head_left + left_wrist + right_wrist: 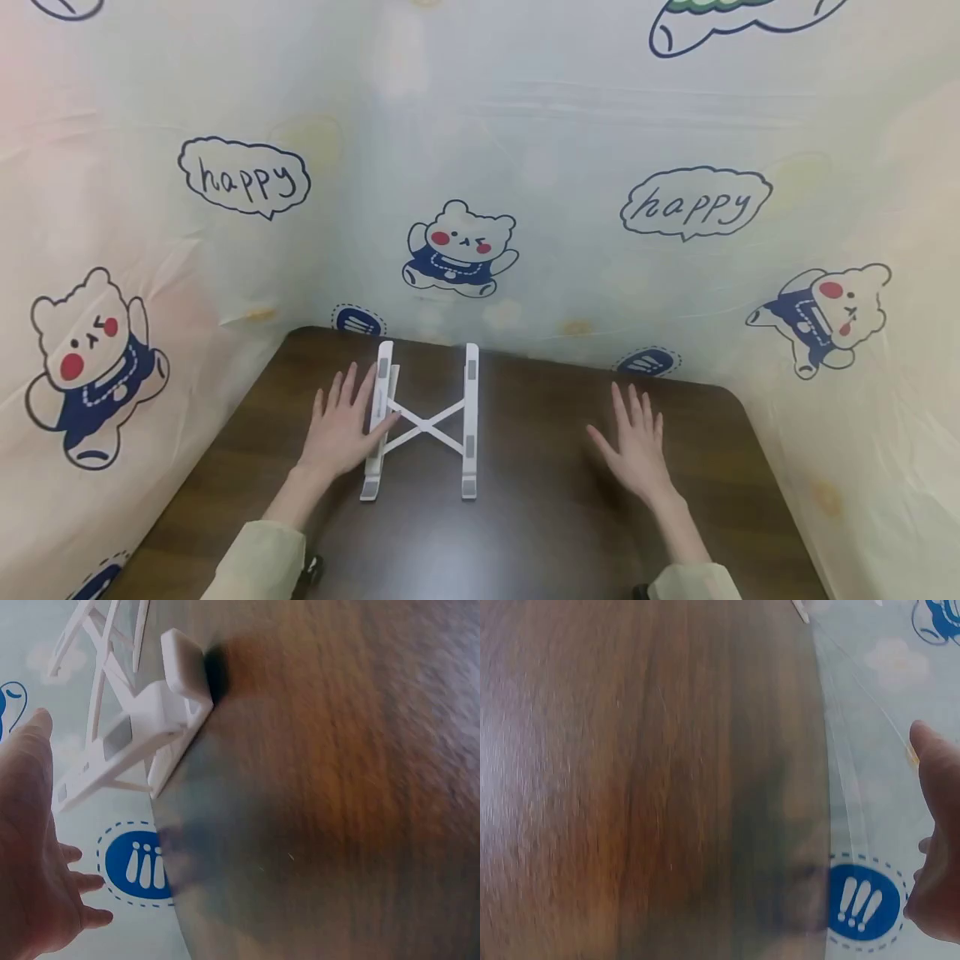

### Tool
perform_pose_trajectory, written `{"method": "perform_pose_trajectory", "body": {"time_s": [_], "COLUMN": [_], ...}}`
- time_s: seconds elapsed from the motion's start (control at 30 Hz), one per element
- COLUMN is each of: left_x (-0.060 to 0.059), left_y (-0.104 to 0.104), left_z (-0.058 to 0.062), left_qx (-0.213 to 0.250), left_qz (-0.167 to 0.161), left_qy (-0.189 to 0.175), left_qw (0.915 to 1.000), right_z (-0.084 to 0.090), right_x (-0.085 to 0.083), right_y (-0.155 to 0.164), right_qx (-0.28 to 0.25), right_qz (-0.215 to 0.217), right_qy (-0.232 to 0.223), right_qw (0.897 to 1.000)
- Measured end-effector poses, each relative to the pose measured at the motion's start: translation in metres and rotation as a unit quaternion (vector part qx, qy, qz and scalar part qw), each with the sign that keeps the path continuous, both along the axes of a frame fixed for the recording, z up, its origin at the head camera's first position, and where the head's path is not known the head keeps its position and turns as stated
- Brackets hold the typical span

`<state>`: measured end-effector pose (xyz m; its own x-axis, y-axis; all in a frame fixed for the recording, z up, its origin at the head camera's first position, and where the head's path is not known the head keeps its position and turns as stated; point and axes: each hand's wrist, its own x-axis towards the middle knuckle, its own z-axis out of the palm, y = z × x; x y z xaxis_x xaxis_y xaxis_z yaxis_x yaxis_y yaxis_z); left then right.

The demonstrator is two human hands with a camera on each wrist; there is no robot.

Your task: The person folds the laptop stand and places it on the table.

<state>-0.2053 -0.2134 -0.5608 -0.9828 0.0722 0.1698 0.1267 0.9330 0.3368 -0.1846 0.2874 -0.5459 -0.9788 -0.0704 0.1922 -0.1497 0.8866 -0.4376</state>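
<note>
A white folding laptop stand with grey pads and crossed bars stands on the dark wooden table, left of its middle. My left hand is spread beside the stand's left rail, and its thumb overlaps that rail in the head view. In the left wrist view the hand shows at the left, apart from the stand, with nothing in its grasp. Over the right part of the table, my right hand holds nothing, its fingers straight and spread. Its thumb side appears at the edge of the right wrist view.
The brown wood-grain table has rounded far corners. A pale curtain printed with bears and "happy" bubbles surrounds it at the back and both sides, close to the table's edges.
</note>
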Motion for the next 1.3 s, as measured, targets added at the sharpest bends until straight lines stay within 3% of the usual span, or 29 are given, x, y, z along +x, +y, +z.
{"method": "perform_pose_trajectory", "body": {"time_s": [0.37, 0.57, 1.0, 1.3], "left_x": [0.003, 0.005, 0.006, 0.007], "left_y": [-0.004, -0.007, -0.012, -0.007], "left_z": [0.000, -0.002, -0.009, -0.008], "left_qx": [-0.015, -0.021, -0.008, 0.019], "left_qz": [-0.018, -0.023, -0.030, -0.041], "left_qy": [-0.027, -0.031, -0.044, -0.084], "left_qw": [0.9993, 0.9990, 0.9985, 0.9954], "right_z": [-0.007, -0.010, -0.021, -0.026], "right_x": [-0.007, -0.008, -0.005, 0.001], "right_y": [-0.069, -0.104, -0.133, -0.152], "right_qx": [0.023, 0.029, 0.022, 0.006], "right_qz": [0.090, 0.117, 0.167, 0.182], "right_qy": [-0.010, -0.031, -0.055, -0.084], "right_qw": [0.996, 0.992, 0.984, 0.980]}}
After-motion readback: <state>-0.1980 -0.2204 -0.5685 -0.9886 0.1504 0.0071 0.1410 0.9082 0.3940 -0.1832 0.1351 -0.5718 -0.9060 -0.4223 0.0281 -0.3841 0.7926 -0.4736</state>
